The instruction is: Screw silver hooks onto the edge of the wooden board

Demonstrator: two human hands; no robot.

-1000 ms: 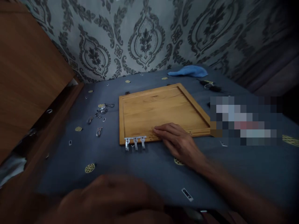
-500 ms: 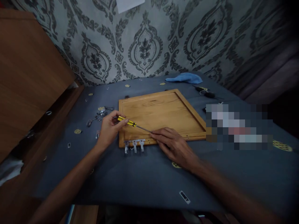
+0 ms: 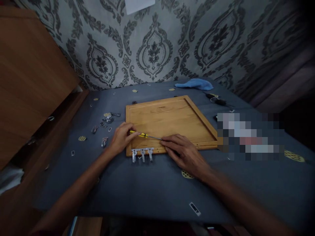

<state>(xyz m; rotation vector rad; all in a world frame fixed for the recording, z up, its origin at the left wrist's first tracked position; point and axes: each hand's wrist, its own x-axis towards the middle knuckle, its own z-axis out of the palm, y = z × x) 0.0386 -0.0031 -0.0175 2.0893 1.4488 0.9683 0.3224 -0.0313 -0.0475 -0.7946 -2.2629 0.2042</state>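
Note:
My left hand (image 3: 123, 136) is closed round the handle of a yellow-and-black screwdriver (image 3: 142, 134), held nearly level above a framed wooden panel (image 3: 169, 118). At the other end, my right hand (image 3: 180, 149) has its fingers pressed together at the screwdriver's tip. Whether a small screw is also between those fingertips I cannot make out. Along the panel's near edge, left of my right hand, sit metal hooks (image 3: 142, 154) in a row, jutting out over the edge. Small dark holes show in the rail beside them.
Loose metal hooks (image 3: 105, 121) lie left of the panel, with a single hook (image 3: 104, 141) nearer my left wrist. A blue cloth (image 3: 194, 84) rests at the back. Black-handled tools (image 3: 216, 99) and a pixelated patch are to the right. A wooden cabinet (image 3: 31, 59) borders the left.
My left hand has come down a little and the screwdriver lies flatter, its handle lower. My right hand stays almost where it was, at the tip.

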